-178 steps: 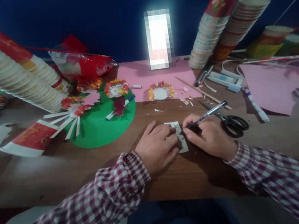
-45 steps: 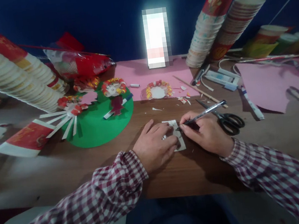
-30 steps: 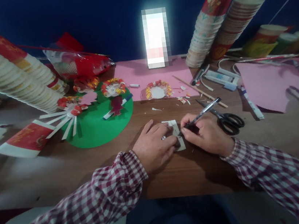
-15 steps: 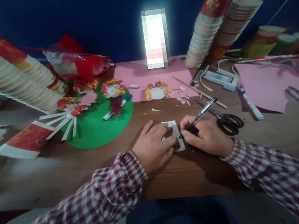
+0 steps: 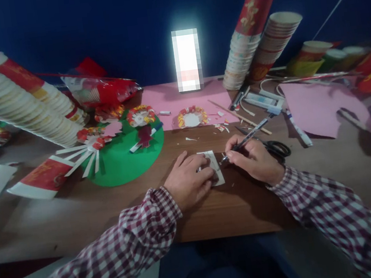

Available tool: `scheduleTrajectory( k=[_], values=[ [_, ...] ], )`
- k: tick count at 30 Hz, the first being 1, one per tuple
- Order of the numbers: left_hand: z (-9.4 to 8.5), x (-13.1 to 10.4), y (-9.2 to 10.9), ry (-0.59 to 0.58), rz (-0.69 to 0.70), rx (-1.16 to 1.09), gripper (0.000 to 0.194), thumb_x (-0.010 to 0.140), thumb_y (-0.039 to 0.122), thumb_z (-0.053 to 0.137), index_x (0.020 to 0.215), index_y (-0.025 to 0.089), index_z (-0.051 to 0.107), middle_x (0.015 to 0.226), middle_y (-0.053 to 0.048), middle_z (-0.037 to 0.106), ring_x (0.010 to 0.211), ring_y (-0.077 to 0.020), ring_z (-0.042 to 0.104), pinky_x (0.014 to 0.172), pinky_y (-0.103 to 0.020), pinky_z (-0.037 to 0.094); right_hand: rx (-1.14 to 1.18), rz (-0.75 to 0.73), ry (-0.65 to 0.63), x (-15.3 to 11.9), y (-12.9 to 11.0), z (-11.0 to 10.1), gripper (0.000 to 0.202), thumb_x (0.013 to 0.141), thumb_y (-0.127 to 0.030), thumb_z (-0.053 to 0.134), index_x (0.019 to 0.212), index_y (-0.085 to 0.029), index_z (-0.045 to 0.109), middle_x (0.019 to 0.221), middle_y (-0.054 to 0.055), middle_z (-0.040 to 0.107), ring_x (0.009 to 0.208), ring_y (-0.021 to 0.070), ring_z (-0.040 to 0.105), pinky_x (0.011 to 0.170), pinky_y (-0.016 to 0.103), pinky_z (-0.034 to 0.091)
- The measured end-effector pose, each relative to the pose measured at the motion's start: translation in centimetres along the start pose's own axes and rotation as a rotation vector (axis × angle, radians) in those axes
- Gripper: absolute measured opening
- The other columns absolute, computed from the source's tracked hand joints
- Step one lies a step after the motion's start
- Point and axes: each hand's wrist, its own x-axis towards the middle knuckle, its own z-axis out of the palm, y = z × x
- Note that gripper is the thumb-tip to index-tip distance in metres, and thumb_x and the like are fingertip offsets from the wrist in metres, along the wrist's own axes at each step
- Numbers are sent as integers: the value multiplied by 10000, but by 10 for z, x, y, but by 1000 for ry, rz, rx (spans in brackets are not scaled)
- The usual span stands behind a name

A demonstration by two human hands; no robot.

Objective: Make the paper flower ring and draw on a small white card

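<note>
A small white piece of paper (image 5: pixel 217 171) with dark pen lines lies on the brown table. My left hand (image 5: pixel 190 177) rests over its left part, fingers spread and pressing down; something dark and white under the fingers is mostly covered. Just right of the paper, my right hand (image 5: pixel 254 159) is closed in a writing grip around a pen (image 5: pixel 255 132). The pen's tip is by the paper's right edge, and I cannot tell whether it touches. Black-handled scissors (image 5: pixel 279 147) lie partly hidden behind my right hand.
A green paper disc (image 5: pixel 124 172) carries cup-paper decorations and a marker. A paper ring (image 5: pixel 192 118) sits on pink paper (image 5: pixel 162 96) near scraps and a wooden stick (image 5: pixel 218 107). Paper-cup stacks (image 5: pixel 246 30) stand at both sides. A lit, blurred screen (image 5: pixel 187 61) stands at the back.
The pen has lifted slightly and its tip has moved back from the paper's marked area. My left hand stays on the paper. The whole view has shifted a little.
</note>
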Motion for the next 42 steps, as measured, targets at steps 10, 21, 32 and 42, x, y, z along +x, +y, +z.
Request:
scheduleTrajectory(
  k=[10, 21, 32, 42],
  values=[
    [4, -1, 0, 69, 16, 56, 177, 875, 266, 455, 966, 249, 605, 1166, -43, 576, 1137, -220, 501, 1028, -499, 285, -61, 94, 81, -29, -6, 4, 126, 864, -307, 522, 830, -189, 552, 663, -2, 606, 567, 123, 538, 524, 238, 409],
    [5, -1, -1, 73, 21, 70, 183, 891, 311, 444, 959, 232, 594, 1149, -44, 574, 1109, -219, 507, 1022, -506, 291, -336, -53, 43, -29, -11, 17, 121, 881, -283, 502, 869, -184, 570, 614, -21, 586, 521, 124, 531, 539, 247, 404],
    [-1, 0, 2, 31, 12, 59, 218, 913, 325, 419, 978, 222, 600, 1162, -63, 570, 1126, -233, 502, 1025, -520, 288, -352, -35, 32, -30, -8, 16, 113, 884, -289, 504, 881, -191, 559, 651, -5, 609, 549, 135, 550, 547, 252, 417],
    [2, 0, 1, 41, 16, 56, 222, 917, 324, 411, 971, 217, 598, 1163, -63, 570, 1134, -234, 498, 1027, -521, 285, -392, -91, 57, -29, -5, 17, 87, 872, -261, 516, 870, -191, 567, 670, -2, 606, 580, 138, 548, 577, 251, 414]
  ],
)
